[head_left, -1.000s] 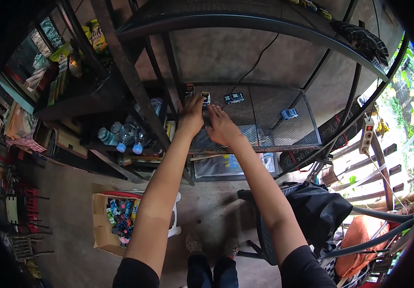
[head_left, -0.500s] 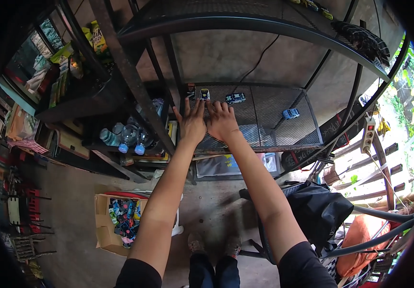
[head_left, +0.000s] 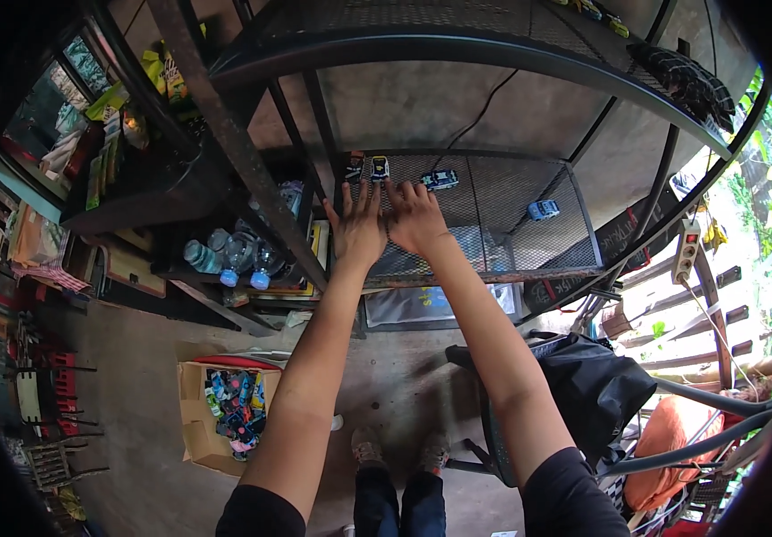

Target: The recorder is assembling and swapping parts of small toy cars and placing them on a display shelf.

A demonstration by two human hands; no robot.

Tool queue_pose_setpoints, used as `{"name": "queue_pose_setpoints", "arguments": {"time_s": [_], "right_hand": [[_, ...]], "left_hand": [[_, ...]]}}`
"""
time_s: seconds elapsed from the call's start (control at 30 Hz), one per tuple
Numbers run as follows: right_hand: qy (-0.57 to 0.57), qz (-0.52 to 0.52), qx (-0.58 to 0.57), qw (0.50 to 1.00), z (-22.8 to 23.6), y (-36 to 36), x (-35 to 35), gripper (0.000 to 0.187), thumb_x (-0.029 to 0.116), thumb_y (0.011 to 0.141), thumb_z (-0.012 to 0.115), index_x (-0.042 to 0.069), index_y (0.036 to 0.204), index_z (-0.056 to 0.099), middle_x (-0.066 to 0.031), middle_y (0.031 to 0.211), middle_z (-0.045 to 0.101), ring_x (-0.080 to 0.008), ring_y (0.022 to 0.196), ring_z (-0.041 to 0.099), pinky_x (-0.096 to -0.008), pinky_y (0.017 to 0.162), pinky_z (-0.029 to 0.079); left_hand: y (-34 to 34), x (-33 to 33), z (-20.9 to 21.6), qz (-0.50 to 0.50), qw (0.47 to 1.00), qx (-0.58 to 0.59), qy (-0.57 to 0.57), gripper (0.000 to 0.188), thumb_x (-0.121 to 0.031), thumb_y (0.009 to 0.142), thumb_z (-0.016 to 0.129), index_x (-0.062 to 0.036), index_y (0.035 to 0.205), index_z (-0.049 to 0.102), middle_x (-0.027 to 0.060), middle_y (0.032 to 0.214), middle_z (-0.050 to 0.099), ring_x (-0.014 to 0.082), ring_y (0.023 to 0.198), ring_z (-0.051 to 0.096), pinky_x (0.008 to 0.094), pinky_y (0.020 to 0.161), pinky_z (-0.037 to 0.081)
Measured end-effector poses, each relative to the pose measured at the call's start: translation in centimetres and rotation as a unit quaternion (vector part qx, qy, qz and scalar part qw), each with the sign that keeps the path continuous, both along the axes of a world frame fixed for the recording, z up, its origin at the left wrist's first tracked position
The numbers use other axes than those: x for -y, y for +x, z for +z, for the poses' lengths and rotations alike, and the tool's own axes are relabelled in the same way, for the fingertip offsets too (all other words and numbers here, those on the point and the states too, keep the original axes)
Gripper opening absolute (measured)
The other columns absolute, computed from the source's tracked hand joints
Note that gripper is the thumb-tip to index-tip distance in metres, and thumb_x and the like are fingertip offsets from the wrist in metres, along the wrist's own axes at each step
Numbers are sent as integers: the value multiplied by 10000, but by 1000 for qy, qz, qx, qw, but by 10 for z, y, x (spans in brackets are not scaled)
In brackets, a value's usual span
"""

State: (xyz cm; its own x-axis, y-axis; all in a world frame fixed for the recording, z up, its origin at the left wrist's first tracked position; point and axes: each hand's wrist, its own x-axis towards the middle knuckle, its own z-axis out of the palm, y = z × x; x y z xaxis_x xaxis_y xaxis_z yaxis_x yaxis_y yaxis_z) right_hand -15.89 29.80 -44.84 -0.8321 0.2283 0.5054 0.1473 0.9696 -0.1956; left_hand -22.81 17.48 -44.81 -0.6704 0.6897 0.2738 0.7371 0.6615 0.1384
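My left hand (head_left: pixel 359 234) reaches over the black mesh shelf (head_left: pixel 511 255), fingers spread and stretched out. Its fingertips are just in front of a small white, yellow and black toy car (head_left: pixel 380 167); whether they touch it I cannot tell. Close beside it on the right, my right hand (head_left: pixel 416 225) also has its fingers extended, holding nothing. Another toy car, dark with some red (head_left: pixel 355 165), stands left of the white one. A black-and-white toy car (head_left: pixel 441 179) rests beyond my right fingertips. Farther right sits a blue toy car (head_left: pixel 542 210).
An upper shelf (head_left: pixel 458 45) overhangs the mesh shelf. Plastic bottles (head_left: pixel 241 255) stand to the left. On the floor, a cardboard box (head_left: pixel 196 430) holds many small colourful items. A black bag (head_left: pixel 596 394) lies at right, below a power strip (head_left: pixel 687 255).
The view has shifted slightly. My hands stay over the shelf with small finger movements, and the white toy car looks slightly farther back. The other toy cars look unmoved.
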Motion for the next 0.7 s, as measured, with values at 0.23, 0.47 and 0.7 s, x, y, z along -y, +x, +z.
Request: {"name": "queue_pose_setpoints", "arguments": {"time_s": [0.23,0.47,0.7], "right_hand": [[15,-21,33,999,5,0,9,601,346,837,566,123,1394,542,-141,1113,575,-327,1009,540,-436,850,441],[14,-23,35,999,5,0,7,613,355,845,562,122,1410,525,-139,1121,572,-324,1020,533,-436,860,430],[35,-39,52,997,1,-1,9,586,431,892,526,141,1401,542,-118,1157,585,-298,1040,518,-433,882,419]], "left_hand": [[-1,3,-7,7,1000,-14,5,572,-250,963,469,-151,1517,367,90,1586,334,349,1497,199,668,1158,82],[-1,2,-6,6,999,-38,29,579,-250,948,507,-116,1497,383,133,1579,321,379,1479,229,664,1154,106],[-18,-3,-13,74,992,-19,105,629,-218,905,559,-72,1486,370,149,1560,331,362,1463,258,662,1142,169]]}}
